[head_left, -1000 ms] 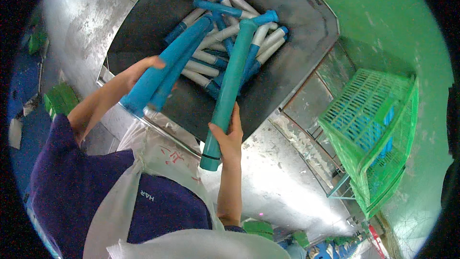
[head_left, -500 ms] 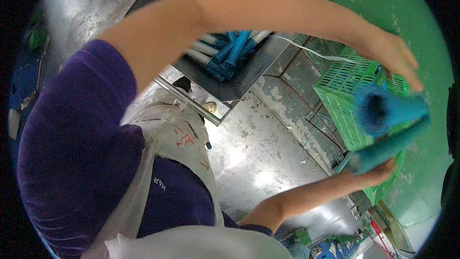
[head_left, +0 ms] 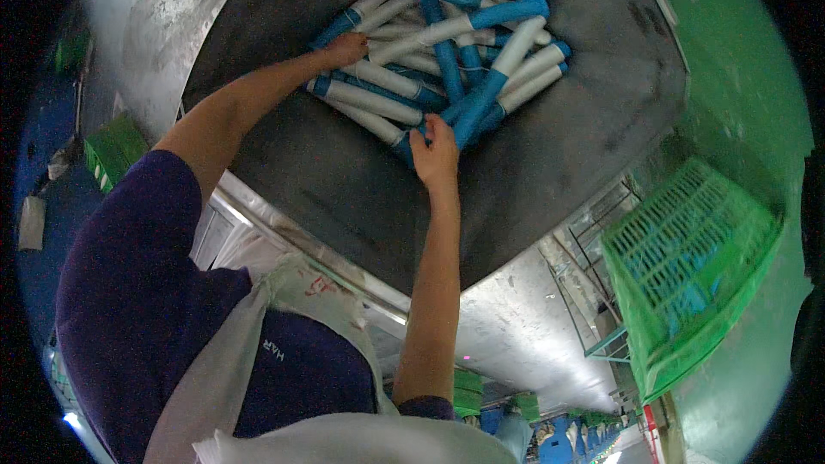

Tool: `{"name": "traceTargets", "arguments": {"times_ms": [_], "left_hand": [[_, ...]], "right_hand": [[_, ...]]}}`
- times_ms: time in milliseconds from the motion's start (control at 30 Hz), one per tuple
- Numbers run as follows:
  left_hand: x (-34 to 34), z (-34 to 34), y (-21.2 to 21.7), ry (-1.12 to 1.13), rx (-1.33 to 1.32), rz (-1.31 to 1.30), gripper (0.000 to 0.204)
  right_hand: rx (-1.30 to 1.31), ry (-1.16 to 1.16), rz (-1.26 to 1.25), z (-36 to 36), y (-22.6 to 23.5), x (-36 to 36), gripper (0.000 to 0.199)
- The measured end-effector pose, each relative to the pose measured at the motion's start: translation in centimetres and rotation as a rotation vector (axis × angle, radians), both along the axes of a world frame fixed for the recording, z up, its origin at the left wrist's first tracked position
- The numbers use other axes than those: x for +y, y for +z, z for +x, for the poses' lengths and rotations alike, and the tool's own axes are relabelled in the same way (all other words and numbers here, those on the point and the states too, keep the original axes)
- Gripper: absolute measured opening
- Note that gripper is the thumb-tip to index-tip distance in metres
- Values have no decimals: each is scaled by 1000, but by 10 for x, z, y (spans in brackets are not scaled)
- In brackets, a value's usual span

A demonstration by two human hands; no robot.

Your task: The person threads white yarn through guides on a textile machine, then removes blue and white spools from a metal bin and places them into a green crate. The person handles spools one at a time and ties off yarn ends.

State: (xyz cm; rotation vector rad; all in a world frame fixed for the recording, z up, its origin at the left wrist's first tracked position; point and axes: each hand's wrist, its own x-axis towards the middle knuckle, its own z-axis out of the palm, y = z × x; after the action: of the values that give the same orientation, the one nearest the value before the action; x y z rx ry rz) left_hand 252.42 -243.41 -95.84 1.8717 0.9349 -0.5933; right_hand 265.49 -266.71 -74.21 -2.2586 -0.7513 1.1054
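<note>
A heap of bobbins (head_left: 430, 39), blue tubes partly wound with white yarn, lies crisscrossed in a dark, wide bin (head_left: 567, 155). At the heap's left side, my left hand (head_left: 347, 50) curls its fingers closed against the bobbins; what they grip, if anything, is hidden. My right hand (head_left: 438, 155) reaches the heap's near edge. Its thumb and fingers are apart, beside the lower blue end of a slanting bobbin (head_left: 481, 107).
Right of the bin, a green slatted plastic crate (head_left: 627, 258) holds blue items. Metal framing (head_left: 601, 344) stands beside it. The bin's near rim (head_left: 378, 283) lies in front of my body. Another green container (head_left: 116, 150) is at far left.
Both hands have moved left from the crate to the heap in the bin. The blue and teal tubes held over the crate are gone from my hands. My view has turned toward the bin.
</note>
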Motion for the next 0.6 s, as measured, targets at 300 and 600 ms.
{"name": "traceTargets", "arguments": {"times_ms": [300,600], "left_hand": [[40,112,31,-249,-805,733,37],[-24,22,17,-477,-127,69,49]], "right_hand": [[-511,326,-458,68,-189,46,59],[-243,274,-462,71,-211,4,55]]}}
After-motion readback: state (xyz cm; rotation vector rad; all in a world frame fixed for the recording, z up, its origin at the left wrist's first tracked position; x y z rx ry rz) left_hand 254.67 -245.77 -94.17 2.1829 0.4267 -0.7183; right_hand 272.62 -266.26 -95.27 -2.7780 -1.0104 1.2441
